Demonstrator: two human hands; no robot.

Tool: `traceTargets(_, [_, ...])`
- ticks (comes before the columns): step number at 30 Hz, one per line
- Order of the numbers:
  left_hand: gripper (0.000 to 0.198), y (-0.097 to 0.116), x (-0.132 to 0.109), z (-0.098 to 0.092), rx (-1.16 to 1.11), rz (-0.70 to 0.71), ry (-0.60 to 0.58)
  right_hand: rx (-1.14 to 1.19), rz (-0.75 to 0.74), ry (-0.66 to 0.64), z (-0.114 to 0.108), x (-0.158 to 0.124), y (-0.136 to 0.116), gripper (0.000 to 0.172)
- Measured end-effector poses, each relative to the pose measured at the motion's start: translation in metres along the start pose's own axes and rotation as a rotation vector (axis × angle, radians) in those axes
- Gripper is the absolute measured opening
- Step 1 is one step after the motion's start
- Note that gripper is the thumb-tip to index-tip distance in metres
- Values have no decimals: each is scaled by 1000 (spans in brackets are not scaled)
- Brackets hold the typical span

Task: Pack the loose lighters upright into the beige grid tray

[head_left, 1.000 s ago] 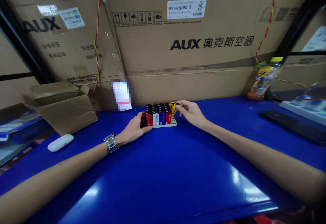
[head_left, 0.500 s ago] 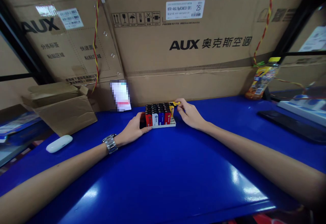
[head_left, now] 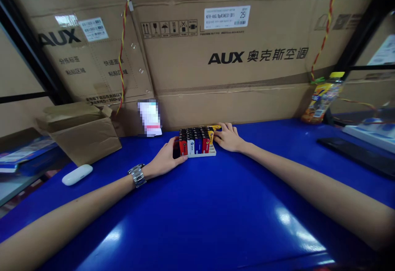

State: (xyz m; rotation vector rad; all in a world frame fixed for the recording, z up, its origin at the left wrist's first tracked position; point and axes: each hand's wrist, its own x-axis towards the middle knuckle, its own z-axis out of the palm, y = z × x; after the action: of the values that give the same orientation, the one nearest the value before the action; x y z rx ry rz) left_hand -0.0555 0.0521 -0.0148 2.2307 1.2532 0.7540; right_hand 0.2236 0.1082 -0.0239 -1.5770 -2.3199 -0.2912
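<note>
In the head view, a white tray (head_left: 211, 153) stands on the blue table, packed with upright lighters in red, white, blue and yellow under black tops. My left hand (head_left: 168, 156) is closed around the tray's left end, thumb at the front corner, the other fingers partly hidden behind. At the back right corner, my right hand (head_left: 228, 137) pinches a yellow lighter (head_left: 217, 127), which lies tilted above the tray's edge. Another yellow lighter (head_left: 211, 137) stands upright just beside these fingers. Some slots at the tray's front right show no lighter.
To the left are an opened cardboard box (head_left: 83, 139) and a white earbud case (head_left: 77, 174). A lit phone (head_left: 149, 116) leans on the large carton (head_left: 228, 98) behind. On the right stand a drink bottle (head_left: 322, 100) and a dark flat object (head_left: 354, 155).
The view has shifted slightly, so everything sits a little lower and to the right. My right hand has come closer to the tray with the yellow lighter, its outer fingers more spread.
</note>
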Motion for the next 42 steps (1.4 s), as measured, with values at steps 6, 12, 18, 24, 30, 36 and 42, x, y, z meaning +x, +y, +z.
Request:
traceTargets(6, [74,-1,-1,0,-5,5,12,41,-11,56,-12,-9,-1,29])
traceTargets(12, [71,0,-2,-2,3,6,16,87,-47,17,-9,-15,-1,25])
traceTargets(18, [69,2,-2,-2,21,23,18,160,3,108,-17,-25,-5,27])
traceTargets(24, [69,6,-3,-3,42,7,24,558,136,198,-30,-24,-3,23])
traceTargets(30, [68,6,-3,-3,29,-9,15,527,93,370,-48,-24,-8,19])
traceTargets(36, [66,5,-2,-2,39,-9,17,421,-71,228,-43,-25,-13,19])
traceTargets(42, [66,6,-3,-3,58,-4,23,691,-39,182,-25,-26,-11,24])
